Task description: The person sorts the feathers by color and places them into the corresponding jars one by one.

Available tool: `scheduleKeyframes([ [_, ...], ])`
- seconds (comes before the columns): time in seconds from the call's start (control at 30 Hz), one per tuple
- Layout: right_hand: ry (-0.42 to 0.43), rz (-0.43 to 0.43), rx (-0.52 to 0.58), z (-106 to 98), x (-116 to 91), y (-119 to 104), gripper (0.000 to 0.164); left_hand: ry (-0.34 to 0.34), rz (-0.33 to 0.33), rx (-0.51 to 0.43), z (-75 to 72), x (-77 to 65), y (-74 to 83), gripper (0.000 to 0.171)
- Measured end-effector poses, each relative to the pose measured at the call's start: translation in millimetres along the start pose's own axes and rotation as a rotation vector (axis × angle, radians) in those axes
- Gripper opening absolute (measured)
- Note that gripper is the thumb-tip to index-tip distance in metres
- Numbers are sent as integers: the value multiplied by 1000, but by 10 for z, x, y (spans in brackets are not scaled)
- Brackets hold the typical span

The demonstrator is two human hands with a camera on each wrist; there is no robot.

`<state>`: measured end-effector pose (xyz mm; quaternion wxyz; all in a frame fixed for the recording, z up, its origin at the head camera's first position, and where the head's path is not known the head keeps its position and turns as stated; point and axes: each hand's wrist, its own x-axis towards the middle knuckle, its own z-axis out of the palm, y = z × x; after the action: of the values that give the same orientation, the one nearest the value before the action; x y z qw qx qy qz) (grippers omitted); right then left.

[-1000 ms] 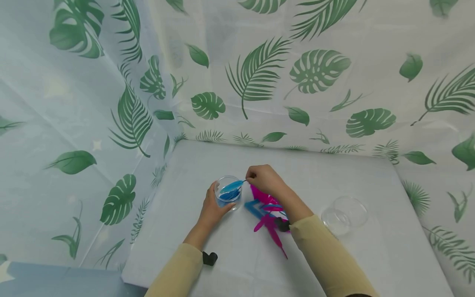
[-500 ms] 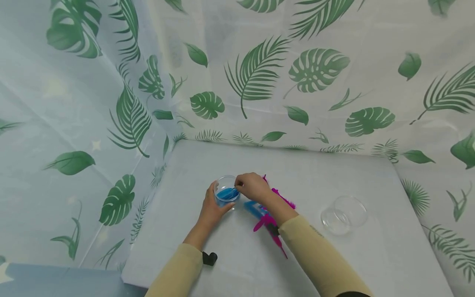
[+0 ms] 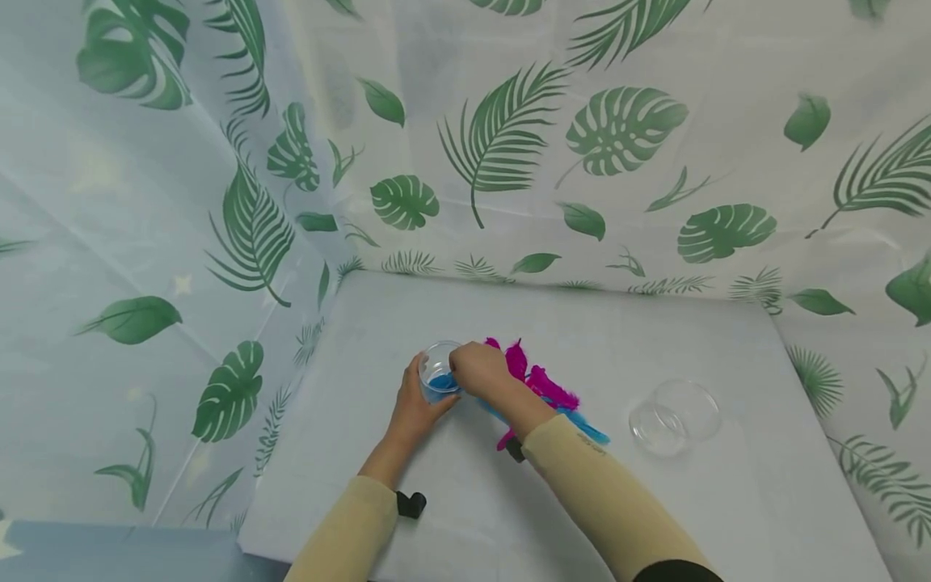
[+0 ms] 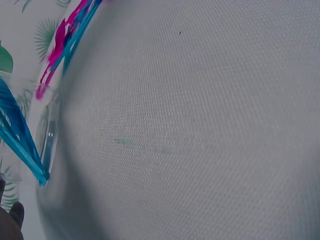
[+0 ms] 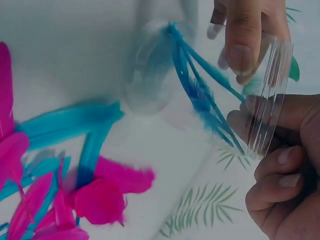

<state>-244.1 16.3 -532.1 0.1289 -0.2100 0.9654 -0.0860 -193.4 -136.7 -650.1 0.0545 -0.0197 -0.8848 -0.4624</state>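
So the left hand (image 3: 416,404) has a clear cup (image 3: 434,360) gripped on the left part of the counter (image 3: 364,315), fingers round the far side and thumb on the near side. Can't tell if the cup's bottom is actually touching down. There's a bunch of blue feathers (image 3: 440,381) inside it; from the right wrist you can see their ends crowded together at the bottom and fanning out towards the mouth. The right hand (image 3: 482,373) is right at the rim, fingers curled, tips just at the mouth and up against the end of a feather. Honestly can't tell if it's pinching that feather or only touching it. Just right of the cup, partly hidden by the right arm, there's a messy pile of pink feathers (image 3: 553,390) with loose blue ones (image 3: 586,427) mixed in. Well over to the right sits another cup (image 3: 658,432), clear too. Behind it all hangs a leaf-print curtain (image 3: 509,153).
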Motion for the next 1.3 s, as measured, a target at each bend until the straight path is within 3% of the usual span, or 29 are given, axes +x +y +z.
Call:
scheduleKeyframes([
  [0.13,36,-15,19,-60,-75,34,22,-5,-9,6,-2,-10,9,105],
  [0.23,116,-22,68,-179,-193,148,27,-16,-29,12,-11,-19,16,106],
  [0.37,203,43,177,-360,-438,471,28,-23,-57,4,-18,-22,19,108],
  [0.5,209,146,287,-361,-755,922,30,-19,-83,-4,-23,-14,0,109],
  [0.67,151,235,317,15,-1140,1443,29,-11,-76,2,-16,-4,-36,109],
  [0.8,106,281,317,399,-1411,1705,30,-24,-77,4,-13,-10,-36,109],
  [1.03,150,311,333,841,-1673,1880,31,-24,-74,9,-11,-8,-12,109],
  [1.3,223,403,398,1088,-1718,1966,30,-42,-97,6,-2,-9,35,108],
])
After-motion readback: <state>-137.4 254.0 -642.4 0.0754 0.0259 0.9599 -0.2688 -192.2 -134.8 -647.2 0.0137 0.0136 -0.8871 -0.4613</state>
